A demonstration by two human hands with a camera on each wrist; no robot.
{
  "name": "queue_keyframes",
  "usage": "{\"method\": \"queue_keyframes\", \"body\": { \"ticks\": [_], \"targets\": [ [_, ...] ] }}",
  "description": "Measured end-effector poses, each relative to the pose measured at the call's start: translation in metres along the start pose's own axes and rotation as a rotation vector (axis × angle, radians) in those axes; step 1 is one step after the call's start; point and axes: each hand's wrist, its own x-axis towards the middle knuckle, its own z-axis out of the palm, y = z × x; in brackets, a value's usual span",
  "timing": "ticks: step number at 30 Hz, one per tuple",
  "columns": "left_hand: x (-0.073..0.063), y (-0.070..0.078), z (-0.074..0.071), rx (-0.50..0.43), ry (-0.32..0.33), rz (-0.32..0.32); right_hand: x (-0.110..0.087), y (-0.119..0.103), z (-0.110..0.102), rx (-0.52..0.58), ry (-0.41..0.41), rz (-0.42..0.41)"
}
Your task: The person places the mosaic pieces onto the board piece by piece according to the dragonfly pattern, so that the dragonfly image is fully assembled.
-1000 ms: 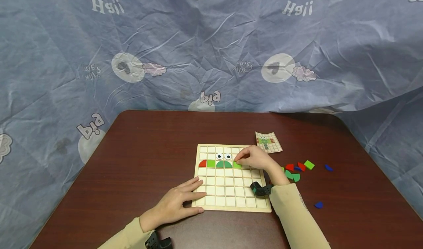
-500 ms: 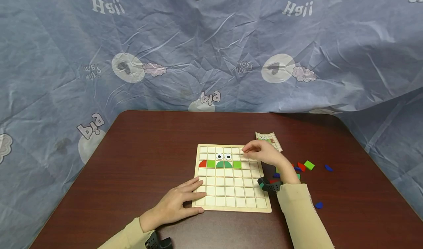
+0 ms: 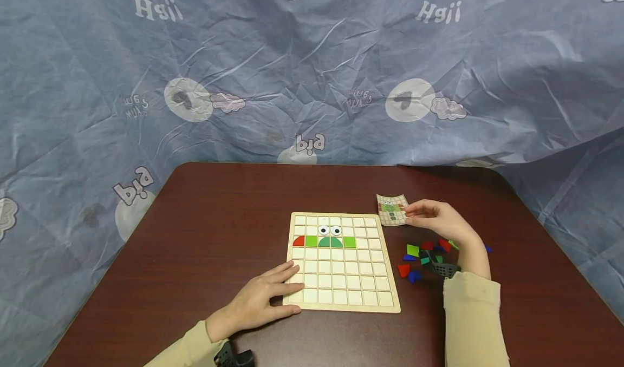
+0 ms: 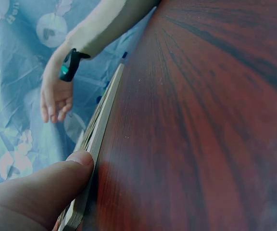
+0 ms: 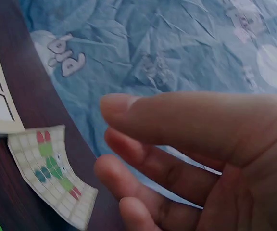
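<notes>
A pale wooden grid board (image 3: pixel 341 280) lies on the table, with a row of pieces across it: a red quarter-round (image 3: pixel 299 241), a green square (image 3: pixel 311 241), two darker green quarter-rounds (image 3: pixel 330 242) and another green square (image 3: pixel 349 242). Two googly eyes (image 3: pixel 330 230) sit just above that row. My left hand (image 3: pixel 265 296) rests on the board's left edge with fingers spread; its thumb touches the edge in the left wrist view. My right hand (image 3: pixel 441 221) hovers beside the patterned card (image 3: pixel 392 211), fingers loosely bent and holding nothing.
Loose pieces lie right of the board, partly hidden under my right wrist: a green square (image 3: pixel 412 250), a red piece (image 3: pixel 403 270), a blue piece (image 3: pixel 414 276) and several others. A printed blue cloth (image 3: pixel 312 85) hangs behind the table (image 3: pixel 234 210).
My right hand lets go of the green square in the row, then lifts and moves right, past the card. My left hand stays put.
</notes>
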Motion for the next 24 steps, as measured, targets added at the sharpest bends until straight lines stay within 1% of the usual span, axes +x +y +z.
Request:
{"method": "queue_keyframes", "body": {
  "ticks": [4, 6, 10, 15, 19, 24],
  "targets": [
    [0.000, 0.000, 0.000, 0.001, 0.006, 0.006, -0.010, 0.010, -0.010, -0.004, -0.002, 0.035],
    [0.001, 0.000, 0.000, 0.002, 0.010, 0.009, -0.014, 0.016, -0.014, 0.023, -0.015, 0.048],
    [0.001, 0.001, 0.000, 0.008, 0.016, 0.017, -0.020, 0.030, -0.018, 0.074, -0.058, 0.043],
    [0.001, 0.000, 0.000, 0.012, 0.018, 0.018, -0.022, 0.045, -0.021, 0.111, -0.110, 0.031],
    [0.001, 0.000, 0.000, 0.008, 0.016, 0.016, -0.024, 0.054, -0.022, 0.143, -0.150, 0.037],
    [0.001, 0.000, 0.000, 0.013, 0.015, 0.018, -0.024, 0.063, -0.021, 0.196, -0.182, 0.064]
  ]
}}
